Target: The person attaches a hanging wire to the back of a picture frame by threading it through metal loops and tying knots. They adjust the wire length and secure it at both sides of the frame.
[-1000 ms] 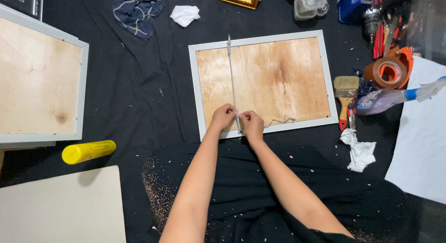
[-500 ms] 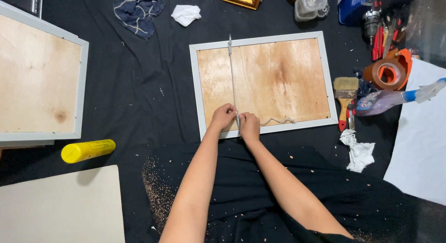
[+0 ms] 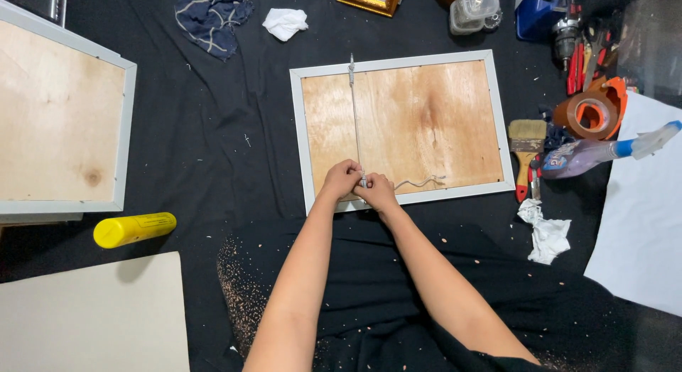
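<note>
Nearest the camera, a black cloth point(image 3: 213, 166) covers the work surface, its near stretch peppered with pale sawdust specks point(image 3: 238, 287). Both forearms reach out toward twelve o'clock and meet at the near edge of a white-framed wooden panel point(image 3: 426, 123), a flat rectangle of warm, grainy plywood lying face down at about one o'clock. The left hand point(image 3: 342, 179) and right hand point(image 3: 376, 192) touch each other, fingers curled in tight and pinched on a thin grey wire point(image 3: 353, 109) where it meets the frame's near rail; the wire runs taut and straight across the board to the far rail, and a loose wavy tail point(image 3: 419, 181) trails off at three o'clock of the hands. At nine o'clock lies a smooth yellow cylinder point(image 3: 134, 229); at three o'clock a crumpled white paper point(image 3: 545, 231) and a bristle paintbrush point(image 3: 526, 148). Farther, at two o'clock, sits an orange tape dispenser point(image 3: 593, 110).
</note>
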